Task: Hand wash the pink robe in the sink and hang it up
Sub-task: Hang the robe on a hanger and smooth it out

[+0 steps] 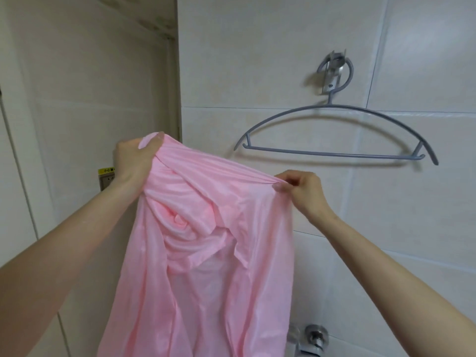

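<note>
The pink robe hangs in front of me, held up by its top edge and falling out of the bottom of the frame. My left hand grips a bunch of the fabric at the upper left. My right hand pinches the top edge at the right, and the cloth is stretched between the two hands. A grey plastic hanger hangs empty from a metal wall hook, up and to the right of the robe. The sink is out of view.
White wall tiles fill the background. A cream door frame and panel stand at the left, with a wall socket bearing a yellow label behind my left wrist. A chrome tap fitting shows at the bottom, right of the robe.
</note>
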`<state>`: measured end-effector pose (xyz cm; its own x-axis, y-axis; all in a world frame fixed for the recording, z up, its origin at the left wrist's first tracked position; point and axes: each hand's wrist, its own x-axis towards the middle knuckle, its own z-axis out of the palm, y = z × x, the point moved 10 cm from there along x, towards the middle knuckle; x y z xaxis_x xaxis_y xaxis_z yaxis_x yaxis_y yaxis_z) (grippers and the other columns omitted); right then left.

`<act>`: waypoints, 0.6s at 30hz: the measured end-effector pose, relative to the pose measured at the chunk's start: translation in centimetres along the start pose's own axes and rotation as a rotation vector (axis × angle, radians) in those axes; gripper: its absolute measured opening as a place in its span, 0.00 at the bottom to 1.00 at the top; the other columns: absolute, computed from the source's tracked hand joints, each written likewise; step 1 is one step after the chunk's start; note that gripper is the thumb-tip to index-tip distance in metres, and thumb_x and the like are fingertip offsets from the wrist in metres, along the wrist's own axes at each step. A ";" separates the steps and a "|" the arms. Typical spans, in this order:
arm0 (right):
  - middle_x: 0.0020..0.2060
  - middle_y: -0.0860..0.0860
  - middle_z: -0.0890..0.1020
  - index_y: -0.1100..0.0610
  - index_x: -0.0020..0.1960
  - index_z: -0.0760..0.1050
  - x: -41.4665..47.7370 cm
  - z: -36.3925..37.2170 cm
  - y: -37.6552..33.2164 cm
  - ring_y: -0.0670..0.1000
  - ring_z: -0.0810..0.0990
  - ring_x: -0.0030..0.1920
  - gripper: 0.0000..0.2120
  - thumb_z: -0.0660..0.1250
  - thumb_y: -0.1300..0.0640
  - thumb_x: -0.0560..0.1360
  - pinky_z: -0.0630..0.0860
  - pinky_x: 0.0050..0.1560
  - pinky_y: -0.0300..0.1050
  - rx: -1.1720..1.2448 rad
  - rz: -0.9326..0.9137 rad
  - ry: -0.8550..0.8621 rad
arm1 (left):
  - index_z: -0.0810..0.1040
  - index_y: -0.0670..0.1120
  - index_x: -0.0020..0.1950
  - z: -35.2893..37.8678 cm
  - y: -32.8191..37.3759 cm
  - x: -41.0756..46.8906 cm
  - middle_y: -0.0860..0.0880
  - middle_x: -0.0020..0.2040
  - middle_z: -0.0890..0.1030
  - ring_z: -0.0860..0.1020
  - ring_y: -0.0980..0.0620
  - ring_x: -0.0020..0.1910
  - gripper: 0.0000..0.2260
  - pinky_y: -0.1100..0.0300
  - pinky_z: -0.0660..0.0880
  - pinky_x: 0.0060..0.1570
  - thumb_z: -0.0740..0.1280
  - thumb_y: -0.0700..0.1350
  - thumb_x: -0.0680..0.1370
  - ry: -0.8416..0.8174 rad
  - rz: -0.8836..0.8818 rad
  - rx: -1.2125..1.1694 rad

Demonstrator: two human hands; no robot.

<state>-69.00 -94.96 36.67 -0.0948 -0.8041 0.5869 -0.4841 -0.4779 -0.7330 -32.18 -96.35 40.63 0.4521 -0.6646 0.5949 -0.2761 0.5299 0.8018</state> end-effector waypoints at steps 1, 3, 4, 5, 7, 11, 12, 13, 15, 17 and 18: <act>0.31 0.49 0.77 0.53 0.38 0.81 0.1 -0.3 0.8 0.46 0.73 0.33 0.12 0.69 0.69 0.70 0.68 0.38 0.39 0.102 0.079 0.005 | 0.80 0.44 0.37 -0.1 0.1 0.0 0.55 0.31 0.73 0.70 0.54 0.38 0.16 0.57 0.67 0.39 0.72 0.57 0.70 -0.010 0.019 0.008; 0.32 0.54 0.75 0.53 0.40 0.80 0.2 -0.5 2.1 0.51 0.71 0.33 0.13 0.66 0.70 0.72 0.67 0.37 0.42 0.261 0.196 0.003 | 0.78 0.46 0.39 -0.4 0.0 0.1 0.49 0.37 0.74 0.69 0.53 0.37 0.20 0.56 0.67 0.39 0.72 0.63 0.65 -0.035 0.035 0.032; 0.33 0.56 0.74 0.53 0.42 0.78 0.1 -0.5 2.3 0.52 0.70 0.33 0.13 0.64 0.71 0.73 0.67 0.35 0.42 0.338 0.227 -0.015 | 0.78 0.48 0.39 -0.4 -0.1 0.0 0.49 0.38 0.74 0.70 0.53 0.38 0.19 0.56 0.67 0.39 0.73 0.63 0.65 -0.055 0.023 0.026; 0.35 0.56 0.74 0.54 0.44 0.77 -0.1 -0.3 2.1 0.52 0.70 0.32 0.13 0.62 0.70 0.75 0.68 0.33 0.41 0.429 0.231 -0.050 | 0.78 0.48 0.38 -0.3 -0.5 0.0 0.49 0.39 0.76 0.72 0.53 0.38 0.16 0.56 0.69 0.41 0.74 0.60 0.66 -0.084 -0.008 0.012; 0.35 0.54 0.76 0.55 0.46 0.76 -0.5 0.6 0.6 0.50 0.72 0.32 0.10 0.60 0.68 0.78 0.70 0.30 0.37 0.575 0.172 -0.182 | 0.81 0.50 0.40 -0.2 -1.6 -0.1 0.49 0.43 0.81 0.77 0.52 0.43 0.07 0.57 0.74 0.48 0.75 0.51 0.70 -0.122 -0.123 -0.087; 0.47 0.44 0.79 0.50 0.52 0.79 -2.6 3.8 -3.5 0.45 0.77 0.46 0.13 0.74 0.49 0.69 0.71 0.48 0.36 -0.082 -0.160 -0.488 | 0.78 0.46 0.41 -0.8 -3.5 0.0 0.48 0.43 0.80 0.79 0.52 0.41 0.06 0.59 0.78 0.45 0.72 0.47 0.73 -0.064 -0.388 -0.275; 0.48 0.45 0.77 0.46 0.51 0.79 -2.8 4.5 -3.1 0.45 0.76 0.46 0.16 0.76 0.45 0.65 0.70 0.49 0.38 -0.372 -0.209 -0.483 | 0.77 0.46 0.40 -1.1 -3.6 0.2 0.48 0.41 0.79 0.77 0.54 0.38 0.07 0.61 0.77 0.40 0.71 0.47 0.74 -0.038 -0.389 -0.270; 0.48 0.45 0.75 0.45 0.50 0.80 -2.7 4.8 -2.8 0.45 0.75 0.44 0.16 0.76 0.44 0.64 0.69 0.47 0.40 -0.566 -0.245 -0.438 | 0.76 0.45 0.39 -1.3 -3.6 0.4 0.49 0.40 0.78 0.76 0.55 0.36 0.08 0.62 0.75 0.37 0.71 0.47 0.75 -0.023 -0.365 -0.254; 0.46 0.45 0.74 0.50 0.44 0.82 -2.0 3.9 -3.0 0.44 0.74 0.39 0.08 0.76 0.49 0.67 0.67 0.43 0.41 -0.516 -0.242 -0.302 | 0.77 0.43 0.39 -1.4 -2.8 0.6 0.47 0.38 0.76 0.74 0.53 0.35 0.10 0.60 0.71 0.35 0.71 0.48 0.75 -0.064 -0.245 -0.115; 0.41 0.46 0.76 0.55 0.35 0.80 -1.3 2.2 -2.2 0.43 0.74 0.36 0.05 0.74 0.59 0.69 0.68 0.40 0.39 -0.063 -0.069 -0.226 | 0.77 0.41 0.39 -0.4 -1.7 0.1 0.45 0.33 0.74 0.70 0.53 0.30 0.15 0.61 0.65 0.29 0.69 0.52 0.75 -0.209 -0.117 0.189; 0.37 0.48 0.76 0.57 0.34 0.78 -1.0 2.0 -1.6 0.43 0.74 0.34 0.08 0.72 0.62 0.71 0.68 0.38 0.38 0.160 0.016 -0.223 | 0.76 0.41 0.36 0.6 -1.7 -0.6 0.45 0.32 0.73 0.70 0.53 0.29 0.18 0.62 0.63 0.27 0.67 0.54 0.76 -0.332 -0.099 0.377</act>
<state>-66.38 -94.04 36.57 0.1008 -0.8615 0.4977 -0.3389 -0.5001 -0.7969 -32.44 -97.18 38.97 0.2144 -0.8659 0.4520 -0.5603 0.2701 0.7830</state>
